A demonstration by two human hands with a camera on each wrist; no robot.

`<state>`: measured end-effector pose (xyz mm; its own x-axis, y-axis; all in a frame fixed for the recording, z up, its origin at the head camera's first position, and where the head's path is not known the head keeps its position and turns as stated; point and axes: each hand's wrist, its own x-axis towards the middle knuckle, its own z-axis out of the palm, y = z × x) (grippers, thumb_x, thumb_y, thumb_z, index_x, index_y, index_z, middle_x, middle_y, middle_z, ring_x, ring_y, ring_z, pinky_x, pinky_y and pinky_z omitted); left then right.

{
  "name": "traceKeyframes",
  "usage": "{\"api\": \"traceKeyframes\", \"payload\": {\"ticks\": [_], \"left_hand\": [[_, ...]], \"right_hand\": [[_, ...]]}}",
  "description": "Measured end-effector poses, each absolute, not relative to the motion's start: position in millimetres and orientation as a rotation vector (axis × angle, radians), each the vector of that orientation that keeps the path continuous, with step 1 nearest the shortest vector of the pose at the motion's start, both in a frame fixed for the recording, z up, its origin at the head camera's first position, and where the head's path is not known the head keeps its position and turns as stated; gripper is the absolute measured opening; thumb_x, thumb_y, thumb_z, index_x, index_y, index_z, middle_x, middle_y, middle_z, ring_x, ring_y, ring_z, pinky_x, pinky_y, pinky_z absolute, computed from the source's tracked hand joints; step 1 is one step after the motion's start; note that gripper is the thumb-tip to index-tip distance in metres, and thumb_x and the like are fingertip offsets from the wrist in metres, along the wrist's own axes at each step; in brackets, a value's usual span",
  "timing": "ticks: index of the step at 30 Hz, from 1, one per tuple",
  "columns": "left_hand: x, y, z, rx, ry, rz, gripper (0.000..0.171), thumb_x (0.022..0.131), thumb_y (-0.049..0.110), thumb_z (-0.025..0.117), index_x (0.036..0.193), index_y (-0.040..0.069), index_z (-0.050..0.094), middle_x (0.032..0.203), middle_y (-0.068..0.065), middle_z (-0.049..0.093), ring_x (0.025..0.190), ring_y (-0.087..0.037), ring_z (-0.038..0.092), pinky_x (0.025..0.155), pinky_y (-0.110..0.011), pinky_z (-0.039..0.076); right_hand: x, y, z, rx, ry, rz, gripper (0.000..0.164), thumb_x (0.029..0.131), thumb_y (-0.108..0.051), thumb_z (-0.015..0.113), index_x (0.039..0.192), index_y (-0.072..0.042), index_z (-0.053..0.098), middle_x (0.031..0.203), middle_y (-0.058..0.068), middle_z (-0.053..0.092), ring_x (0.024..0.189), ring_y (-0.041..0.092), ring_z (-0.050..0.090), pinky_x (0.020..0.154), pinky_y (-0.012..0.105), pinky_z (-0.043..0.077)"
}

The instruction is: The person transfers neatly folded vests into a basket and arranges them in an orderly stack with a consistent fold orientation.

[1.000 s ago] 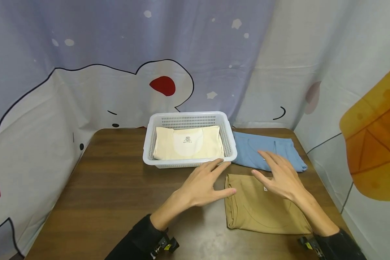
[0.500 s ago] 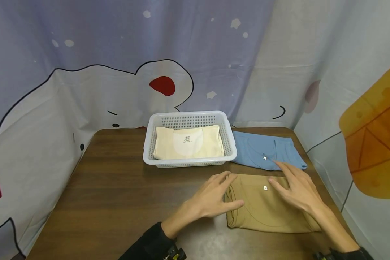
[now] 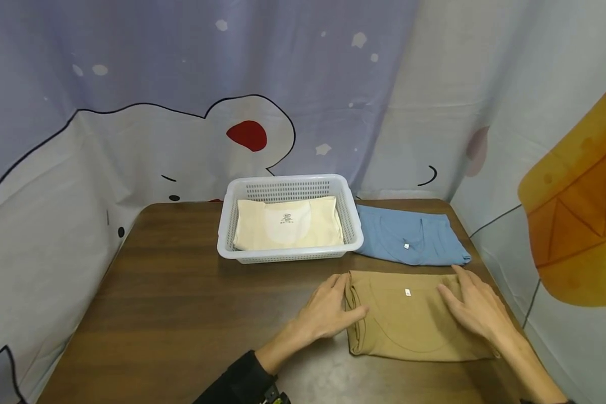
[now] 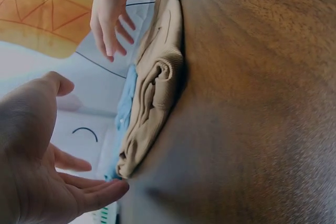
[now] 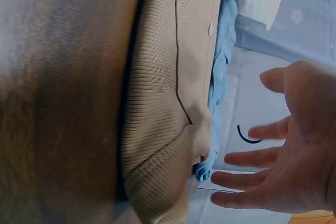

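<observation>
A folded tan shirt (image 3: 409, 320) with a small white neck tag lies on the wooden table at the right. My left hand (image 3: 328, 311) is at its left side, thumb over the folded edge and fingers spread. Over the shirt's right side is my right hand (image 3: 474, 306), its fingers extended. In the left wrist view, the left hand (image 4: 58, 171) appears beside the rolled layers of the tan shirt (image 4: 157, 87). The right wrist view has the right hand (image 5: 294, 150) with spread fingers above the shirt's ribbed edge (image 5: 152, 77). Neither hand holds anything.
Behind the tan shirt lies a folded blue shirt (image 3: 409, 235). Left of that stands a white plastic basket (image 3: 285, 258) with a folded cream shirt (image 3: 288, 221) in it. A printed curtain (image 3: 182, 62) hangs along the back and sides of the brown table (image 3: 182, 314).
My right hand has moved right and down from above the blue shirt to the tan shirt's right side. The left hand has come down from near the basket to the tan shirt's left edge.
</observation>
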<state>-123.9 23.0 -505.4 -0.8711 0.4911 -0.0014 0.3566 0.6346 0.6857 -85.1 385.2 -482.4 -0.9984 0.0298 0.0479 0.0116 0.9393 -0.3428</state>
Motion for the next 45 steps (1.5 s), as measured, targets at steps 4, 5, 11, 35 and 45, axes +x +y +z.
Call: {"api": "traceKeyframes", "payload": {"ticks": [4,5,11,35,45], "left_hand": [[-125,25,-509,0.686,2.619,1.139,0.093,0.101,0.058,0.069,0.169,-0.001,0.046,0.170,-0.025,0.055,0.156,-0.042,0.059,0.128,-0.056,0.051],[-125,25,-511,0.688,2.601,1.161,0.093,0.101,0.056,0.069,0.170,-0.002,0.045,0.170,-0.024,0.055,0.156,-0.041,0.058,0.129,-0.055,0.051],[-127,31,-519,0.671,2.545,1.251,0.096,0.099,0.051,0.071,0.173,-0.002,0.039,0.167,-0.023,0.060,0.148,-0.037,0.066,0.121,-0.050,0.058],[-143,41,-525,0.012,1.711,1.909,0.056,0.097,0.023,0.074,0.137,-0.015,0.068,0.126,-0.024,0.078,0.118,-0.029,0.080,0.101,-0.041,0.069],[-147,51,-531,0.078,1.696,1.821,0.030,0.101,0.017,0.078,0.121,-0.006,0.077,0.105,-0.011,0.081,0.090,-0.016,0.078,0.081,-0.034,0.071]], "right_hand": [[-84,391,-485,-0.175,-3.108,0.609,0.087,0.118,-0.052,0.051,0.167,0.017,0.033,0.162,0.049,0.044,0.146,0.073,0.044,0.115,0.087,0.040],[-84,392,-486,-0.192,-3.120,0.621,0.088,0.118,-0.053,0.050,0.167,0.018,0.032,0.162,0.049,0.044,0.146,0.073,0.044,0.116,0.086,0.040],[-83,394,-492,-0.248,-3.198,0.715,0.094,0.119,-0.056,0.047,0.168,0.021,0.024,0.166,0.053,0.034,0.149,0.076,0.037,0.119,0.087,0.038],[-87,421,-492,-0.525,-3.133,1.112,0.063,0.113,-0.046,0.065,0.126,0.015,0.074,0.115,0.027,0.078,0.091,0.025,0.071,0.072,0.033,0.057],[-85,424,-492,-0.636,-3.064,1.454,0.044,0.112,-0.041,0.068,0.101,0.001,0.076,0.090,0.002,0.073,0.078,0.014,0.070,0.068,0.032,0.062]]}}
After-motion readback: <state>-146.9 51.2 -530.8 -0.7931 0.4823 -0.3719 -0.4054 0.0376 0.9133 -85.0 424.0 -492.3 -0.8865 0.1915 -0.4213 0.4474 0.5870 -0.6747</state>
